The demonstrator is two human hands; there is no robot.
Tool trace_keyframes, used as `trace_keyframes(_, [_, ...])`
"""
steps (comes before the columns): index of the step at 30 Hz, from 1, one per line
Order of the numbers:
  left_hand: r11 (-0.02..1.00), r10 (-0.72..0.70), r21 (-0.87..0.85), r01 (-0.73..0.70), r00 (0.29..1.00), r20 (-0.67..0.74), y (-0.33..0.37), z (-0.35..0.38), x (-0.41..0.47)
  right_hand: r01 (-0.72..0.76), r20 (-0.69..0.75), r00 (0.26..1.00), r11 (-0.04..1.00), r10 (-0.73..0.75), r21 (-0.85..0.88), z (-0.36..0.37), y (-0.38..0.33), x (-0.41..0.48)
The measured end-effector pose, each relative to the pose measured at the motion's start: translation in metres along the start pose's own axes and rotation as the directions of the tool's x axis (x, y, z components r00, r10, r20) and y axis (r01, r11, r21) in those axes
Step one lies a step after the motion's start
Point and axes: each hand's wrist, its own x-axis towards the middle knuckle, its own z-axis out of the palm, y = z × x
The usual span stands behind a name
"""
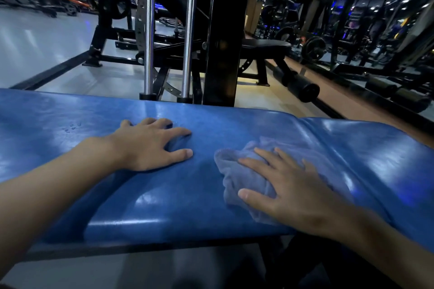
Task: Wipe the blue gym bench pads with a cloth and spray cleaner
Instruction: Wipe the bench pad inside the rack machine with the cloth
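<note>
Dim gym floor stretches behind a black machine frame with two chrome rods, and a black bench stands farther right. Nearest lie two shiny blue pads, a long left pad and a right pad, with a few droplets at far left. Both hands are flat with straight, spread fingers, gripping nothing: the left hand rests bare on the left pad, and the right hand presses a bunched pale blue cloth onto it near the seam.

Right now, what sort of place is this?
A gym, almost certainly: a blue padded bench up front, chrome rods on a black machine behind it, and a weight plate further back on the right.
</note>
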Motion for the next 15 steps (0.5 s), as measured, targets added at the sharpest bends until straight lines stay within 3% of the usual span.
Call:
trace_keyframes(7, [0.998, 0.034, 0.061, -0.030, 0.997, -0.064, -0.002, 0.006, 0.003, -0.001, -0.143, 0.990, 1.000, 0.000, -0.008, -0.002, 0.001, 0.091])
trace_keyframes(15, [0.997, 0.030, 0.079, -0.021, 0.994, -0.106, -0.002, 0.010, 0.006, -0.074, -0.129, 0.989, 0.997, 0.078, 0.033, -0.018, 0.003, 0.200])
